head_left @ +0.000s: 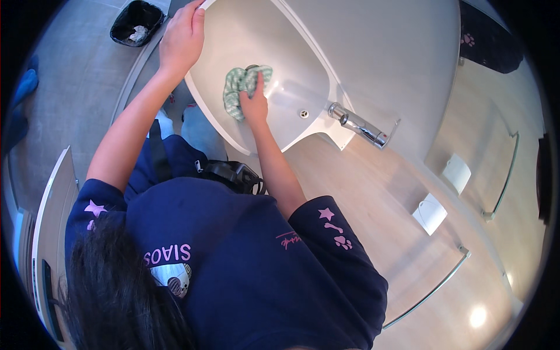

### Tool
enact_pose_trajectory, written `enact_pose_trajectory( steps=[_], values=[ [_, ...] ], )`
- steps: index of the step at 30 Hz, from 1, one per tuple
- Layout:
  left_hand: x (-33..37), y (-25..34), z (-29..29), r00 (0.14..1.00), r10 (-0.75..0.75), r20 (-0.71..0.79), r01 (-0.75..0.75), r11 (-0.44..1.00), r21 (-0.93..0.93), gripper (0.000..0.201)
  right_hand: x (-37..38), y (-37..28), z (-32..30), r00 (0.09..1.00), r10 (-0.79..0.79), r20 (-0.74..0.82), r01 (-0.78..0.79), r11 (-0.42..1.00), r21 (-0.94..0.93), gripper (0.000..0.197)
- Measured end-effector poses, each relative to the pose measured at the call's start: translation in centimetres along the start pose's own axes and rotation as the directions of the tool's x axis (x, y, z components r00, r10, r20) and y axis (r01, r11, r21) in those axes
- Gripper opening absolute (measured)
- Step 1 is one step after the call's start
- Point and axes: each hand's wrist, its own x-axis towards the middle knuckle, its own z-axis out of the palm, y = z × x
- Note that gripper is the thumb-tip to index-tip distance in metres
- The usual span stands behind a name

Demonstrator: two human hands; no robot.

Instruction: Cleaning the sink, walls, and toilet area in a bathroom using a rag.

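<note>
A white washbasin (224,36) spans the upper middle of the head view. Inside it, my right hand (255,108) presses a bunched green-and-white patterned cloth (234,87) against the bowl, index finger extended over the fabric. The cloth partly covers a dark round spot at its upper edge. My left hand (182,46) holds the basin's rim at the far left, with its fingertips close to the top of the picture. To the right of the cloth is a small overflow hole (304,114). A chrome faucet (359,125) is mounted at the basin's right end.
A black-lined trash bin (137,23) with crumpled white paper stands on the floor at upper left. Right of the basin are a wall, a white holder (430,214), a metal rail (429,290) and a mirror (490,128). A white door panel (53,198) is at left.
</note>
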Motion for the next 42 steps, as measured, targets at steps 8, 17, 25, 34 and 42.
enact_pose_trajectory(
  steps=[8,17,25,34,42],
  values=[
    [0.0,-0.8,0.5,0.998,-0.037,0.042,0.039,0.998,-0.051,0.030,1.1,-1.2,-1.0,0.982,0.018,0.189,0.038,0.957,-0.288,0.085],
    [0.0,-1.1,0.8,0.995,-0.068,0.071,0.073,0.996,-0.059,0.034,-0.2,-1.3,-1.3,0.955,0.121,0.271,-0.029,0.947,-0.321,0.089],
    [-0.1,-1.1,0.9,0.996,-0.049,0.071,0.054,0.997,-0.063,0.034,0.6,-2.3,-1.5,0.944,0.116,0.307,0.071,0.842,-0.534,0.093],
    [-0.2,-1.9,1.0,0.999,0.004,0.052,-0.001,0.998,-0.063,0.034,-0.4,-1.0,-0.6,0.948,0.070,0.311,0.105,0.852,-0.513,0.094],
    [-0.1,-1.0,0.9,0.998,-0.039,0.050,0.041,0.998,-0.050,0.034,1.4,-1.8,-1.9,0.974,0.095,0.207,-0.132,0.976,0.175,0.080]
  ],
)
